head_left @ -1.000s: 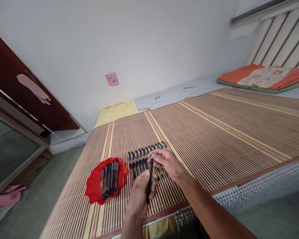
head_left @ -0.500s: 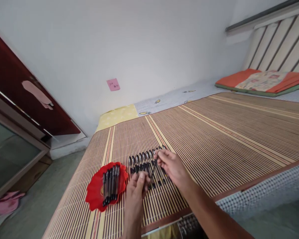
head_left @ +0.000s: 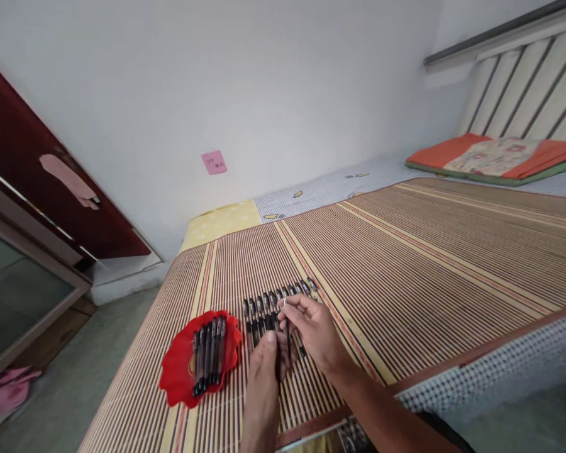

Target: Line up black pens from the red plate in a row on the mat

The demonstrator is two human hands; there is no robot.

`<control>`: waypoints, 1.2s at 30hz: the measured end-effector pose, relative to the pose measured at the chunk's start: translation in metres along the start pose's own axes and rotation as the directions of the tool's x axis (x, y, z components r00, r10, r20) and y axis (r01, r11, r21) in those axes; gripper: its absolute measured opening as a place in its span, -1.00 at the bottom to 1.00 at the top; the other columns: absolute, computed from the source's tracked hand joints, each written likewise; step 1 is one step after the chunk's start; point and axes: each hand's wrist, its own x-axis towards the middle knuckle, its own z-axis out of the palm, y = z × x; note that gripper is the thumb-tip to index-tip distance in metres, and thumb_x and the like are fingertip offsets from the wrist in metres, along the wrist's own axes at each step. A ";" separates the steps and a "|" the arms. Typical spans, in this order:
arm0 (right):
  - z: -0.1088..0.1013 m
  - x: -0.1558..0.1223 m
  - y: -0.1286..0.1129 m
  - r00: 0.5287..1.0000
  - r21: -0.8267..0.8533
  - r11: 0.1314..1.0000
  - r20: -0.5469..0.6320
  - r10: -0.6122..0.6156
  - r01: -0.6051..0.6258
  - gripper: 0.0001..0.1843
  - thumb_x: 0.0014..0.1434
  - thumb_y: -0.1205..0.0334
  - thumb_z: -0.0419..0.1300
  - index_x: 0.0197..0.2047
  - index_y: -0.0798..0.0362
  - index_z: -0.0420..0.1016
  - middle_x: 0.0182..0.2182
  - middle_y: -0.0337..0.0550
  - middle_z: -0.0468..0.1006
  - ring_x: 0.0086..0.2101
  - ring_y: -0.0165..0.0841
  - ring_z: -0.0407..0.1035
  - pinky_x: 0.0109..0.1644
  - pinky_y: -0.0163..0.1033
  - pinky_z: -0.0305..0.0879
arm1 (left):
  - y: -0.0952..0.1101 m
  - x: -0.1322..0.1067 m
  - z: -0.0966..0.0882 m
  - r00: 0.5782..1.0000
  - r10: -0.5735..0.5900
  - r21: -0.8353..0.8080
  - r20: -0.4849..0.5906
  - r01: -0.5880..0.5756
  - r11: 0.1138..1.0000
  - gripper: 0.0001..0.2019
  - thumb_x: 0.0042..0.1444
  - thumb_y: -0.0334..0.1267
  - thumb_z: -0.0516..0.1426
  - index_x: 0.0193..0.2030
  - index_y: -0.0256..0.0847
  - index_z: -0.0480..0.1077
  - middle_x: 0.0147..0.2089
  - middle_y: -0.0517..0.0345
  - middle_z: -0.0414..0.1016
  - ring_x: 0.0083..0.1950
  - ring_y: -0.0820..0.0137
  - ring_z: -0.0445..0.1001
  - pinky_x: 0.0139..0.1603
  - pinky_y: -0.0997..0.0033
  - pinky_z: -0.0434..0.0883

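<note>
Pinching a slim, pale-tipped dark rod [head_left: 288, 336] in the head view, the right hand [head_left: 309, 321] is just beside the left hand [head_left: 263, 368], closed around a mostly hidden dark pen barrel [head_left: 278, 365]. Black-capped pens [head_left: 260, 308] line the brown-striped mat [head_left: 396, 251]; similar black pens [head_left: 209, 352] lie in a red scalloped dish [head_left: 175, 365].

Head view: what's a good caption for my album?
Left hand and right hand handle a pen near lined-up gel pens and a scalloped red dish of capped pens.

Right hand [head_left: 311, 327] pinching slim dark part [head_left: 288, 336] beside left hand [head_left: 265, 363]; pen row [head_left: 272, 298], red dish [head_left: 177, 371] on mat [head_left: 396, 251]
</note>
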 end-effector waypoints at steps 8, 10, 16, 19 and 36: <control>0.011 -0.008 0.014 0.999 -0.249 0.968 -0.001 -0.041 0.039 -0.91 0.12 0.18 0.32 -0.34 -0.01 0.53 -0.49 -0.23 0.56 -0.45 -0.34 0.44 -0.38 -0.26 0.33 | -0.009 0.000 0.007 0.983 0.180 0.222 -0.044 -0.166 0.961 -0.61 0.31 0.08 0.07 -0.06 -0.17 0.53 0.02 -0.10 0.58 0.12 0.08 0.48 0.16 0.18 0.37; 0.007 -0.005 0.011 0.999 -0.283 0.958 0.003 -0.046 0.045 -0.94 0.12 0.22 0.30 -0.35 0.00 0.52 -0.48 -0.22 0.57 -0.43 -0.34 0.45 -0.33 -0.25 0.35 | -0.004 -0.003 0.012 0.982 0.188 0.251 0.020 -0.187 0.950 -0.59 0.32 0.10 0.06 -0.05 -0.18 0.54 0.01 -0.10 0.58 0.07 0.09 0.50 0.14 0.17 0.38; -0.068 0.029 -0.013 0.998 -0.485 0.874 -0.050 -0.034 0.006 -0.84 0.10 0.15 0.31 -0.27 0.05 0.61 -0.35 -0.13 0.65 -0.29 -0.26 0.52 -0.19 -0.20 0.37 | 0.008 -0.002 0.004 0.986 0.144 0.256 0.080 -0.160 0.953 -0.49 0.28 0.24 0.05 -0.05 -0.18 0.53 -0.22 0.01 0.59 -0.23 0.22 0.51 -0.22 0.31 0.38; -0.106 0.047 -0.006 0.987 -0.629 0.774 -0.157 -0.042 -0.067 -0.93 0.08 0.26 0.29 -0.38 0.08 0.60 -0.43 -0.10 0.63 -0.34 -0.26 0.51 -0.26 -0.22 0.32 | 0.003 0.005 -0.008 0.987 0.150 0.248 0.052 -0.158 0.956 -0.49 0.23 0.25 0.12 -0.07 -0.19 0.51 -0.29 0.07 0.57 -0.25 0.26 0.49 -0.22 0.33 0.38; -0.112 0.070 0.040 0.973 -0.904 0.360 -0.225 0.053 -0.229 -0.86 0.21 0.29 0.28 -0.24 0.07 0.69 -0.21 -0.07 0.71 -0.24 -0.33 0.54 -0.32 -0.34 0.16 | -0.006 0.013 -0.014 0.992 0.082 0.224 0.100 -0.103 0.969 -0.49 0.18 0.24 0.17 -0.08 -0.21 0.51 -0.32 0.07 0.59 -0.30 0.29 0.51 -0.27 0.36 0.41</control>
